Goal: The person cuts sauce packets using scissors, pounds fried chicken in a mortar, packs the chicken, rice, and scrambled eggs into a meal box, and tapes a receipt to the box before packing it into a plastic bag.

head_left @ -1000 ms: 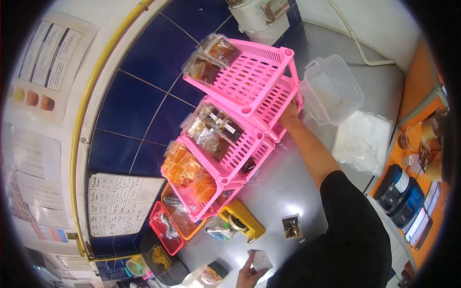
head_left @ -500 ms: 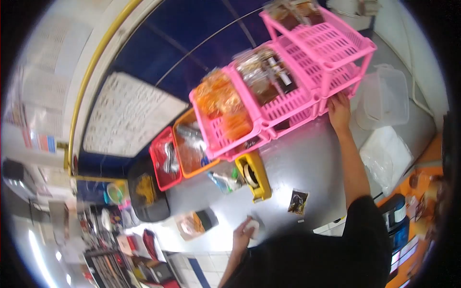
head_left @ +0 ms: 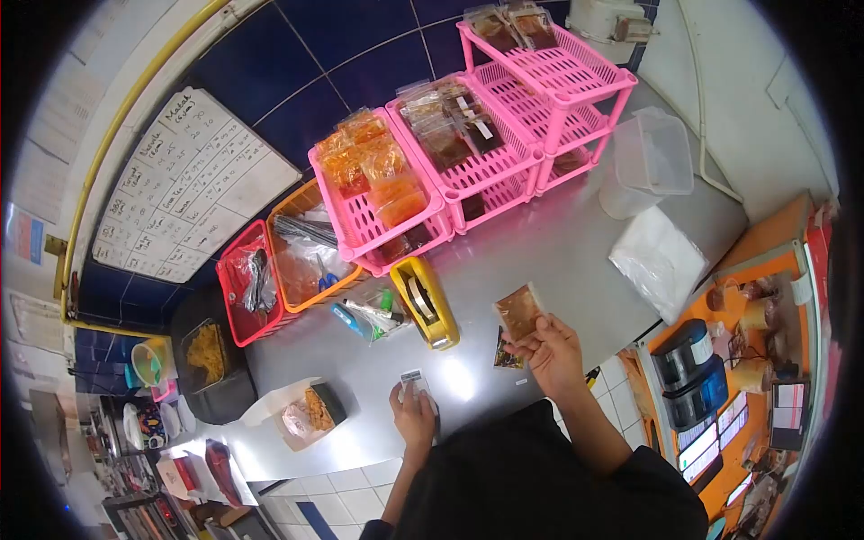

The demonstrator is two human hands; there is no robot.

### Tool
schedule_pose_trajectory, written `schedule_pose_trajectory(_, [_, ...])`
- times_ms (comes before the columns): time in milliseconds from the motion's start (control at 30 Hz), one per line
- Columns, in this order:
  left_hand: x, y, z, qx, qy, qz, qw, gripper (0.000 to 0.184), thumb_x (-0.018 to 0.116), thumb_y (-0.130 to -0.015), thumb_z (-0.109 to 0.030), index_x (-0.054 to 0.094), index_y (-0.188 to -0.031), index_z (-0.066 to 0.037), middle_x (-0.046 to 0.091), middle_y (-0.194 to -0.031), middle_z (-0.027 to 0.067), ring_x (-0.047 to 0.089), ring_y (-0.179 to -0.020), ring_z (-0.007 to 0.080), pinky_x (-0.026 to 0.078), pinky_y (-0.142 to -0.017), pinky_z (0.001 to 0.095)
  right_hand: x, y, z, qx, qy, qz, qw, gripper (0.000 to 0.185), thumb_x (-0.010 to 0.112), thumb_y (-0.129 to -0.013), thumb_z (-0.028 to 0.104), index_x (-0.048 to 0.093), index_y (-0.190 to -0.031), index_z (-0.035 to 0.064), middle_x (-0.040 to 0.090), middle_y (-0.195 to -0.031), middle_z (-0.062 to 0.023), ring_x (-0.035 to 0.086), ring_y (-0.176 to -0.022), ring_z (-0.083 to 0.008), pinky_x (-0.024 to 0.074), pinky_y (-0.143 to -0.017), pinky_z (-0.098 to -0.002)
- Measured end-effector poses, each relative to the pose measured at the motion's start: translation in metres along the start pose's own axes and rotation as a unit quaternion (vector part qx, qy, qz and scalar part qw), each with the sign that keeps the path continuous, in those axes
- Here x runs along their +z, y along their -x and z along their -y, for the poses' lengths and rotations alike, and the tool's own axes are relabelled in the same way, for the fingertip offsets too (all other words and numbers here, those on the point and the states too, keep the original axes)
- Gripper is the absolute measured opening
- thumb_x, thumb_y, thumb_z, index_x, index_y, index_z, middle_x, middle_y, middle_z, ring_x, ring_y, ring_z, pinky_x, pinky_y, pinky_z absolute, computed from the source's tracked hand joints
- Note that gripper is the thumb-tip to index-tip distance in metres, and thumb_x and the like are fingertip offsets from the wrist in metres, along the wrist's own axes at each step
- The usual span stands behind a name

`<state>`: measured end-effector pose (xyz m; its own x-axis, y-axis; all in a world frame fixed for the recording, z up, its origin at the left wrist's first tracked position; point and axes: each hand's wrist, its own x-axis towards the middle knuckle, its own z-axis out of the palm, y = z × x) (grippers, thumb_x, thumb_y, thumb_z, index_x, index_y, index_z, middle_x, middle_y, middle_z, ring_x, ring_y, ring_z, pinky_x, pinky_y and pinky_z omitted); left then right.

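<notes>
My right hand (head_left: 556, 358) pinches a small flat clear packet of brown sauce (head_left: 519, 310) between thumb and fingers, raised above the steel counter. Under it, partly covered, lies a darker sachet (head_left: 504, 354). My left hand (head_left: 414, 418) is lower on the counter, its fingers on a small white slip with dark print (head_left: 412, 376); the palm side is hidden. An open paper food box (head_left: 286, 438) with fried-looking food stands left of that hand. Ahead of both hands sits a yellow tape dispenser (head_left: 439, 337).
Pink stacked baskets (head_left: 531, 184) with bagged sauces and orange packets line the wall. Orange (head_left: 328, 297) and red (head_left: 254, 331) baskets hold cutlery and scissors. A clear tub (head_left: 650, 162) and white plastic bags (head_left: 659, 256) are at right. A black bin (head_left: 216, 396) is far left.
My right hand has come back from the lower tier of the pink rack and now holds the brown sauce packet. My left hand stays low on the counter with the white slip. The view has shifted.
</notes>
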<state>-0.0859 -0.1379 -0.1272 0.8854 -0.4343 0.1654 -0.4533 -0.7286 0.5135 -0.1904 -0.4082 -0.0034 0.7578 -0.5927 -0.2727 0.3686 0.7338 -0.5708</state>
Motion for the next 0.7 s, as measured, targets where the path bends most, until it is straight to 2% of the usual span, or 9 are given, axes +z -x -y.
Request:
schedule_pose_trajectory(67, [0.002, -0.009, -0.005, -0.027, 0.003, -0.005, 1.0, 0.034, 0.066, -0.091, -0.018, 0.064, -0.123, -0.008, 0.053, -0.129, 0.0217, 0.066, -0.093, 0.0412, 0.057, -0.078, 0.0477, 0.021, 0.01, -0.001, -0.002, 0.009, 0.025, 1.0, 0.022, 0.053, -0.103, 0.017, 0.059, -0.117, 0.0007, 0.071, -0.105, -0.0161, 0.071, -0.102, -0.029, 0.0589, -0.088, -0.0429])
schedule_pose_trajectory(133, [0.006, -0.017, -0.008, -0.062, -0.008, 0.014, 0.998, 0.036, 0.066, -0.091, -0.025, 0.064, -0.124, -0.009, 0.053, -0.127, 0.0207, 0.067, -0.09, 0.0404, 0.057, -0.073, 0.0475, 0.039, 0.018, -0.002, -0.023, 0.071, 0.016, 0.997, 0.021, 0.058, -0.1, 0.01, 0.058, -0.118, -0.0001, 0.071, -0.102, -0.0142, 0.072, -0.094, -0.0253, 0.0592, -0.083, -0.0388])
schedule_pose_trajectory(167, [0.008, -0.022, -0.01, -0.064, -0.005, 0.011, 0.998, 0.036, 0.066, -0.091, -0.025, 0.064, -0.124, -0.009, 0.053, -0.127, 0.0207, 0.067, -0.09, 0.0404, 0.057, -0.073, 0.0475, 0.04, 0.019, -0.007, -0.023, 0.075, 0.019, 0.997, 0.021, 0.058, -0.1, 0.01, 0.058, -0.118, -0.0001, 0.071, -0.102, -0.0142, 0.072, -0.094, -0.0253, 0.0592, -0.083, -0.0388])
schedule_pose_trajectory(233, [0.012, -0.032, -0.017, -0.052, -0.017, 0.018, 0.998, 0.037, 0.069, -0.089, -0.031, 0.067, -0.122, -0.013, 0.054, -0.122, 0.0176, 0.066, -0.09, 0.0377, 0.056, -0.071, 0.0471, 0.04, 0.019, -0.019, -0.063, 0.123, 0.002, 0.99, 0.022, 0.064, -0.095, 0.003, 0.059, -0.115, -0.0009, 0.071, -0.101, -0.0124, 0.07, -0.085, -0.0191, 0.0579, -0.078, -0.035])
schedule_pose_trajectory(333, [0.016, -0.039, -0.026, -0.059, -0.016, 0.033, 0.998, 0.039, 0.069, -0.089, -0.035, 0.067, -0.122, -0.014, 0.055, -0.116, 0.0167, 0.066, -0.09, 0.0371, 0.056, -0.072, 0.0469, 0.047, 0.022, -0.024, -0.061, 0.187, -0.009, 0.98, 0.022, 0.069, -0.091, 0.001, 0.062, -0.112, -0.0012, 0.07, -0.1, -0.0118, 0.066, -0.079, -0.0148, 0.0563, -0.074, -0.0326])
schedule_pose_trajectory(467, [0.024, -0.049, -0.036, -0.06, -0.015, 0.02, 0.998, 0.04, 0.066, -0.091, -0.034, 0.063, -0.127, -0.015, 0.057, -0.109, 0.0167, 0.066, -0.086, 0.0362, 0.055, -0.067, 0.0469, 0.048, 0.025, -0.028, -0.088, 0.203, 0.008, 0.975, 0.019, 0.067, -0.092, 0.0, 0.063, -0.11, -0.0006, 0.071, -0.101, -0.0112, 0.068, -0.079, -0.0149, 0.0587, -0.074, -0.0324])
schedule_pose_trajectory(600, [0.029, -0.057, -0.042, -0.042, -0.032, 0.029, 0.998, 0.042, 0.066, -0.091, -0.034, 0.061, -0.129, -0.016, 0.058, -0.107, 0.0167, 0.066, -0.086, 0.0357, 0.055, -0.067, 0.0467, 0.041, 0.021, -0.027, -0.087, 0.19, 0.036, 0.977, 0.017, 0.065, -0.093, 0.0, 0.062, -0.11, 0.0002, 0.07, -0.105, -0.0119, 0.069, -0.089, -0.0169, 0.0588, -0.076, -0.0328])
schedule_pose_trajectory(667, [0.029, -0.056, -0.043, -0.029, -0.022, 0.009, 0.999, 0.038, 0.066, -0.092, -0.029, 0.063, -0.127, -0.016, 0.058, -0.106, 0.016, 0.066, -0.084, 0.0347, 0.055, -0.067, 0.0458, 0.041, 0.018, -0.024, -0.083, 0.19, 0.038, 0.977, 0.017, 0.064, -0.093, 0.0, 0.061, -0.11, 0.0005, 0.07, -0.108, -0.0125, 0.069, -0.092, -0.0184, 0.059, -0.077, -0.033])
schedule_pose_trajectory(700, [0.029, -0.055, -0.043, -0.029, -0.025, 0.01, 0.999, 0.038, 0.066, -0.092, -0.029, 0.063, -0.127, -0.016, 0.058, -0.106, 0.016, 0.066, -0.084, 0.0347, 0.055, -0.067, 0.0458, 0.047, 0.016, -0.017, -0.036, 0.106, 0.055, 0.992, 0.016, 0.063, -0.094, 0.002, 0.06, -0.11, 0.0014, 0.069, -0.11, -0.0129, 0.069, -0.096, -0.0204, 0.0591, -0.078, -0.0336])
